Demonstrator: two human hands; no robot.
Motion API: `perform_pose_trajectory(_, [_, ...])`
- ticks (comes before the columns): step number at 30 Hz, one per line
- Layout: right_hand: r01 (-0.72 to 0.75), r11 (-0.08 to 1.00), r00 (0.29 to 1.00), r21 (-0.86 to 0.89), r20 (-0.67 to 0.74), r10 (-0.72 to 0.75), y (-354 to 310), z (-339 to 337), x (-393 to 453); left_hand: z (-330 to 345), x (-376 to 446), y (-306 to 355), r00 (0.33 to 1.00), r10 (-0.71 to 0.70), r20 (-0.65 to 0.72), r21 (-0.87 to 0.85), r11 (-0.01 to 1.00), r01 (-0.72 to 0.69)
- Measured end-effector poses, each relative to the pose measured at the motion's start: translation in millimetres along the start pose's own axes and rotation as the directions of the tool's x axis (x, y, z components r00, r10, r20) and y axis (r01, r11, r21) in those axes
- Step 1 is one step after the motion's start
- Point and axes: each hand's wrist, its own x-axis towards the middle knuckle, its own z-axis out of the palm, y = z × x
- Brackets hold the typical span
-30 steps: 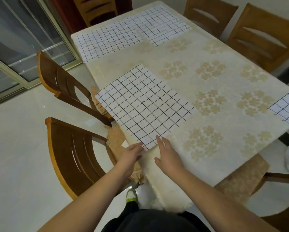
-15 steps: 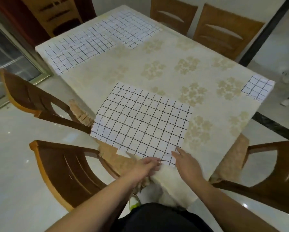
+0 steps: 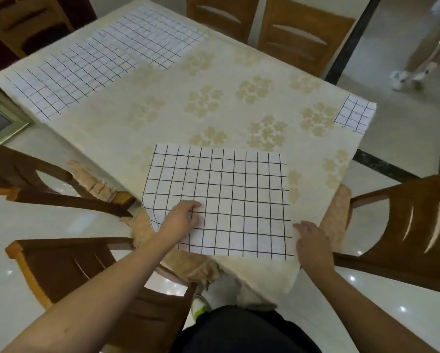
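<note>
A white mat with a black grid lies on the near corner of a table covered by a cream flowered tablecloth. Its near left corner hangs past the table edge. My left hand rests on the left part of the mat with its fingers curled under; no fold of the mat shows in its grasp. My right hand lies with loosely spread fingers on the tablecloth, fingertips at the mat's lower right edge.
Two more grid mats lie at the far left, and a small one on the right corner. Wooden chairs stand near left, right and behind the table. A person's legs are at top right.
My left hand has moved from the mat's near corner up onto the mat. My right hand has shifted to the mat's right edge. The view has swung, and the mat now sits squarer to me.
</note>
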Motion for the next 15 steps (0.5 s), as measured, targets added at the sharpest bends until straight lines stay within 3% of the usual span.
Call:
perform_pose_trajectory(4, [0.095, 0.988, 0.995, 0.118, -0.033, -0.092, -32, 0, 23, -4, 21, -14, 0.992, 0.124, -0.024, 0.246, 0.962, -0.115])
perform_pose_trajectory(9, [0.294, 0.942, 0.955, 0.161, -0.010, -0.296, -73, 2, 57, 0, 43, -23, 0.997, 0.058, 0.051, 0.449, 0.891, -0.075])
perform_pose_trajectory(15, [0.380, 0.916, 0.910, 0.126, 0.126, -0.394, -113, 8, 88, 0, 61, -19, 0.998, 0.065, -0.025, 0.428, 0.902, -0.048])
